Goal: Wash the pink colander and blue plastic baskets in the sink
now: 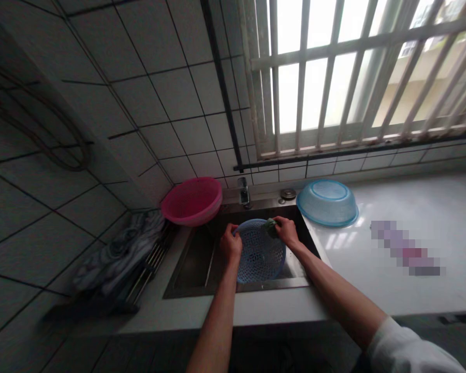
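Observation:
A blue plastic colander (259, 256), its inside facing me, is tilted in the steel sink (186, 269). My left hand (231, 243) is closed on its left rim. At the upper right of the rim, my right hand (286, 231) grips a green cloth or scrubbing pad (272, 228) and presses it against the colander. The exact kind of the green thing is too small to tell. Behind the colander stands the faucet (243, 191); I cannot make out any running water.
A pink basin (194, 201) leans at the sink's back left corner. An upside-down light blue basket (328, 203) rests on the white counter (357, 280) at right. A blurred-out object lies farther right. Grey striped cloth (120, 254) and a metal rack (151, 264) are at left.

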The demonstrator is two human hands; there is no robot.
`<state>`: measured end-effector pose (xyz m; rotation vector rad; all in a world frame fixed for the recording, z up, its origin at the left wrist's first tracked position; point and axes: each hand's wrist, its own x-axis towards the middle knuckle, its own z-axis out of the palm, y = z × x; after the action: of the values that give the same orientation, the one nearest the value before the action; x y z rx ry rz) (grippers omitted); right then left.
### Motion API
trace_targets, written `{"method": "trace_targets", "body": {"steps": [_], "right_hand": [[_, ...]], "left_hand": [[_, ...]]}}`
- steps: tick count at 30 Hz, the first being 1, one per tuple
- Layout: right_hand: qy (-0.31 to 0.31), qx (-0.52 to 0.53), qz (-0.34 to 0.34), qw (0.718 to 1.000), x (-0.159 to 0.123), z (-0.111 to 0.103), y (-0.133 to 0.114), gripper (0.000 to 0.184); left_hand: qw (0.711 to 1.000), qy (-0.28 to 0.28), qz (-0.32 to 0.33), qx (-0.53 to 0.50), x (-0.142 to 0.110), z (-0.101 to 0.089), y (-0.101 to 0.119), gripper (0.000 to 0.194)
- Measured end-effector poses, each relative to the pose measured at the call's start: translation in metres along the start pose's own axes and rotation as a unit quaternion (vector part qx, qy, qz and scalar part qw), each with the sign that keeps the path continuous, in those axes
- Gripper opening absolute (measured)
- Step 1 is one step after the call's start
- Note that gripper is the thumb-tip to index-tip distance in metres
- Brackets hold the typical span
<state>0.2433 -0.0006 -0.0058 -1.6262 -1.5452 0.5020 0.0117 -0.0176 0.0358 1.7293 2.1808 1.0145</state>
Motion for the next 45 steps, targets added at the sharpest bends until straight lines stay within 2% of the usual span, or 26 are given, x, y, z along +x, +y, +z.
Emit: {"method": "trace_targets", "body": {"steps": [3, 6, 8, 11, 13, 16, 19, 22, 27, 30, 33, 35, 40, 43, 45], "right_hand": [[0.083, 0.010, 0.070, 0.994, 0.009, -0.011, 0.013, 0.030], [0.105, 0.063, 0.064, 0.990, 0.010, -0.013, 0.011, 0.033], [0.068, 0.114, 0.010, 0.991, 0.005, -0.007, 0.000, 0.033], [-0.043, 0.177, -0.108, 0.977, -0.007, 0.004, -0.020, 0.036], [-0.101, 0.187, -0.153, 0.965, -0.013, 0.009, -0.028, 0.035], [-0.106, 0.185, -0.169, 0.962, -0.015, 0.011, -0.028, 0.023], [-0.047, 0.163, -0.180, 0.969, -0.011, 0.008, -0.018, 0.019], [-0.004, 0.104, -0.161, 0.982, -0.007, 0.004, -0.009, 0.023], [-0.033, -0.040, -0.159, 0.986, -0.010, 0.004, -0.016, 0.033], [-0.060, -0.105, -0.187, 0.975, -0.015, 0.011, -0.029, 0.042], [-0.094, -0.128, -0.228, 0.961, -0.018, 0.017, -0.038, 0.042], [-0.092, -0.136, -0.210, 0.964, -0.017, 0.015, -0.037, 0.037], [-0.044, -0.132, -0.091, 0.986, -0.010, -0.001, -0.021, 0.027], [-0.051, -0.130, -0.085, 0.987, -0.010, -0.002, -0.017, 0.029], [-0.072, -0.125, -0.120, 0.982, -0.013, 0.004, -0.020, 0.034]], "left_hand": [[1.000, 0.007, -0.008, -0.011, 0.003, 0.000, -0.004, 0.014], [0.996, -0.058, 0.061, -0.020, 0.002, 0.006, -0.001, 0.016], [0.991, -0.089, 0.099, -0.023, 0.000, 0.011, 0.002, 0.020], [0.991, -0.082, 0.101, -0.027, 0.000, 0.012, 0.003, 0.023], [0.992, -0.076, 0.095, -0.027, 0.000, 0.011, 0.001, 0.023], [0.992, -0.076, 0.094, -0.027, 0.001, 0.009, 0.000, 0.023], [0.993, -0.066, 0.092, -0.036, 0.001, 0.009, 0.001, 0.021], [0.993, -0.044, 0.091, -0.052, 0.002, 0.010, 0.001, 0.018], [0.992, -0.052, 0.101, -0.054, 0.000, 0.010, 0.003, 0.019], [0.986, -0.081, 0.134, -0.056, -0.004, 0.012, 0.008, 0.022], [0.978, -0.114, 0.169, -0.047, -0.009, 0.012, 0.012, 0.026], [0.981, -0.102, 0.161, -0.043, -0.009, 0.010, 0.012, 0.027], [0.997, -0.012, 0.069, -0.037, -0.002, 0.002, 0.005, 0.018], [0.997, -0.024, 0.071, -0.031, -0.001, 0.002, 0.005, 0.017], [0.993, -0.054, 0.105, -0.028, -0.003, 0.005, 0.008, 0.021]]}}
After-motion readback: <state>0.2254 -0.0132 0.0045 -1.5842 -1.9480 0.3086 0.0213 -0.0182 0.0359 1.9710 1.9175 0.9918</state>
